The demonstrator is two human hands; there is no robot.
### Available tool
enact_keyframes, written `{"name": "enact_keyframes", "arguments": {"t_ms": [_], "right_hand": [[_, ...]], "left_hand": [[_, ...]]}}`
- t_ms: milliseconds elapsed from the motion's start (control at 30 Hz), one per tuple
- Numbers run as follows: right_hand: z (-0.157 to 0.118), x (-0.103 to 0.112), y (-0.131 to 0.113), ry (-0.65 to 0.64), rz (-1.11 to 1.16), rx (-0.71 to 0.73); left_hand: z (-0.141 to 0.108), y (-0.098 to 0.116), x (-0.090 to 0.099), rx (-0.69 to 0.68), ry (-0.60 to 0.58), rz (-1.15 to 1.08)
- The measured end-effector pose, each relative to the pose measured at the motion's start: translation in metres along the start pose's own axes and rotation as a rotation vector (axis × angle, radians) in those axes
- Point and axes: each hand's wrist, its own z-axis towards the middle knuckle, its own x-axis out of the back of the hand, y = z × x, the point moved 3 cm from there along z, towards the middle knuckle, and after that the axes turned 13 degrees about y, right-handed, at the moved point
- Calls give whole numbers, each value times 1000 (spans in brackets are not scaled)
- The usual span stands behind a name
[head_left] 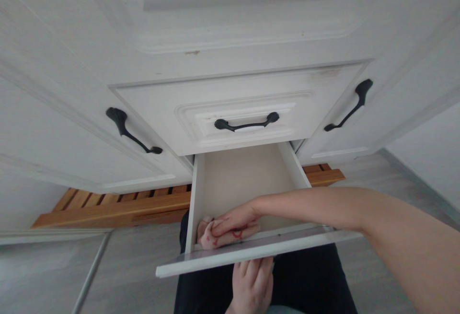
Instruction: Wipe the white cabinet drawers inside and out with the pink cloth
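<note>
A white drawer (247, 170) stands pulled out below a closed drawer front, with nothing but a cloth and a hand inside. My right hand (235, 219) reaches in from the right and presses a pink cloth with red marks (230, 237) into the front left corner, its fingers closed on the cloth. Below the drawer's front panel (201, 262), my left hand (252, 283) is curled against the outer side, fingertips hidden under the panel edge; what it grips there is out of sight.
Above is the closed drawer with a black handle (247, 124). Cabinet doors with black handles (132, 132) flank it. A slatted wooden rack (118, 208) lies under the cabinet on the grey floor (140, 266). Dark-clothed legs (305, 280) are beneath the drawer.
</note>
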Motion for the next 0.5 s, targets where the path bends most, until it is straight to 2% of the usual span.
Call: {"name": "enact_keyframes", "arguments": {"t_ms": [67,133,233,300,400,467,500], "right_hand": [[-19,2,-5,-38,-25,17],[-43,7,-6,-19,-54,-41],[-75,20,-4,135,-180,-227],[-86,31,-11,228,-325,-265],[-83,54,-41,435,-617,-73],[-71,76,-65,665,-787,46],[-63,88,-75,778,-826,53]], "left_hand": [[5,0,2,-28,10,9],[8,1,2,-42,20,10],[8,2,0,-34,37,-6],[6,2,-1,0,52,-23],[4,2,-2,41,57,-37],[4,3,-2,53,50,-46],[4,4,-2,60,46,-46]]}}
